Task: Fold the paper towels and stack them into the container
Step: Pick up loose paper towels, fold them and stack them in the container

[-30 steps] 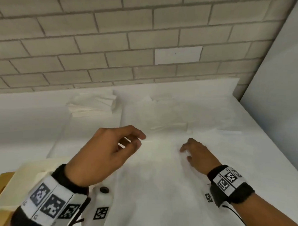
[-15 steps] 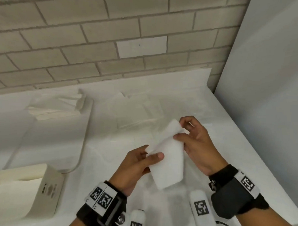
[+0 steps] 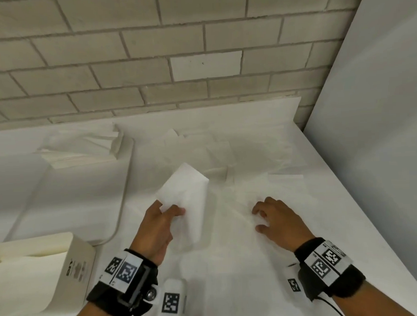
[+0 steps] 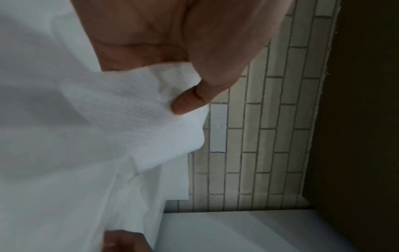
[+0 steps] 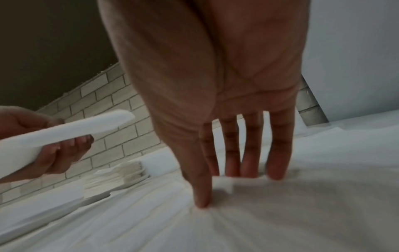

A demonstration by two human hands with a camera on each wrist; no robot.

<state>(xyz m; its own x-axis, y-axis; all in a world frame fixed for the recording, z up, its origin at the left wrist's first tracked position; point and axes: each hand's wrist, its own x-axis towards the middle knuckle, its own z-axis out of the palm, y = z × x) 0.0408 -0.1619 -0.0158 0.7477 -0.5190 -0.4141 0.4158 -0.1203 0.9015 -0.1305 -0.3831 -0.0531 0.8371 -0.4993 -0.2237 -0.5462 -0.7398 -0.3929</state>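
My left hand [image 3: 171, 211] holds a folded white paper towel [image 3: 187, 196] above the table, its thumb [image 4: 190, 100] pinching the towel [image 4: 140, 116] against the fingers. In the right wrist view the same towel [image 5: 64, 129] shows edge-on. My right hand [image 3: 259, 217] is apart from it, to the right. Its straight fingers [image 5: 231, 163] and thumb touch the white sheet [image 5: 280, 213] on the table. A clear container [image 3: 127, 184] lies at the left, with a stack of folded towels [image 3: 84, 150] at its far end.
Loose unfolded paper towels [image 3: 217, 155] lie at the back middle of the table. A cream cardboard box [image 3: 41, 270] stands at the near left. A brick wall [image 3: 152, 65] is behind and a grey panel [image 3: 379, 128] closes the right side.
Half a second ago both hands held the towel. My right hand has let go and dropped to the table; the left holds the towel alone, a little to the left.
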